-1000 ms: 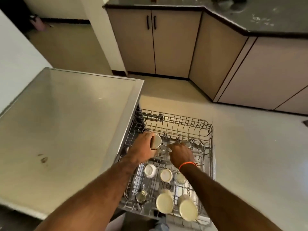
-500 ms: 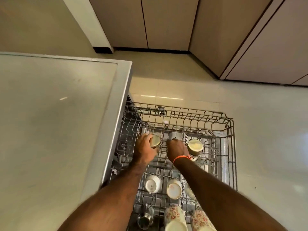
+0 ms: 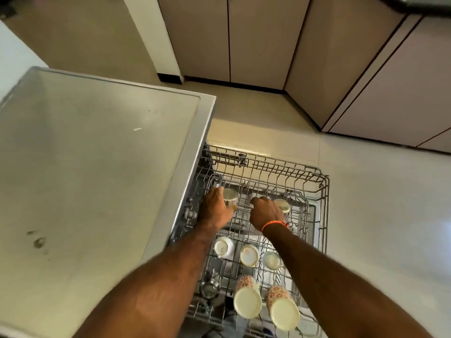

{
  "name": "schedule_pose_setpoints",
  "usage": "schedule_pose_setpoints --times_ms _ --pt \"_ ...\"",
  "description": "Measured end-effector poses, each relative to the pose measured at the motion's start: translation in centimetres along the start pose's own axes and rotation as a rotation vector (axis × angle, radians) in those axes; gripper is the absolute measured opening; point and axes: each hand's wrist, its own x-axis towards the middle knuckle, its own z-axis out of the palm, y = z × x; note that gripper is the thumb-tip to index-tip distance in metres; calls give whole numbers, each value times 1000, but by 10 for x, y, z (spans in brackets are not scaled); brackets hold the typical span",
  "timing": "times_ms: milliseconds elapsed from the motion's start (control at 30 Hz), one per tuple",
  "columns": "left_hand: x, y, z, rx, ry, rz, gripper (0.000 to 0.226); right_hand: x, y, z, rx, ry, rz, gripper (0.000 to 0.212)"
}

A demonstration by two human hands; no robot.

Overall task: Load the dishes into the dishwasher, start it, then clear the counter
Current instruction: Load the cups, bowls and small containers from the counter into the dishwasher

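Toward the far left corner of the rack (image 3: 324, 191), a steel cup (image 3: 230, 196) is being held upside down in the left hand's (image 3: 214, 208) closed grip. Right of it, the right hand (image 3: 266, 213) is being curled around rack wires beside another cup (image 3: 282, 205); its hold cannot be told.

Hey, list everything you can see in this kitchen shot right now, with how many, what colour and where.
Dish rack: one, grey wire, pulled out over the floor.
Floral cups: two, cream with red print, upside down, near end of the rack.
Small cups: three, white or cream, middle of the rack.
Steel cups: two seen, far end of the rack, a third possibly hidden.
Dishwasher top: one, grey, left of the rack.
Cabinets: beige, behind.
Wristband: one, orange, right wrist.
Left hand: grips one steel cup.
Right hand: curled at the rack wires.
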Motion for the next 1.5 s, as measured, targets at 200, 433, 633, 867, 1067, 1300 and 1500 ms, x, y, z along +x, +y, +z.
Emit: schedule_pose_setpoints --times_ms 200,433,633,867,1067,1300,1500 --pt "-94 24 -48 -76 -91 60 61 -70 -17 -60 -17 -47 -127 48" --pt "-230 14 -97 -35 36 51 48 -163 -52 -111 -53 -36 -312 54" --pt "-332 -26 -110 -120 182 -19 39 -239 -113 -115 -102 -30 -572 39" --pt "-445 -109 -117 -99 357 -257 76 -311 -204 -64 -172 -92 -863 52" --pt "-538 -183 -119 -89 566 -439 70 -374 -278 -14 -147 -143 -1094 50" --pt "-628 -261 -131 -74 687 -547 66 -448 -354 41 -185 -201 -1272 51" --pt "-678 -325 -141 -98 744 -603 70 -488 -407 83 -186 -227 -1319 54"
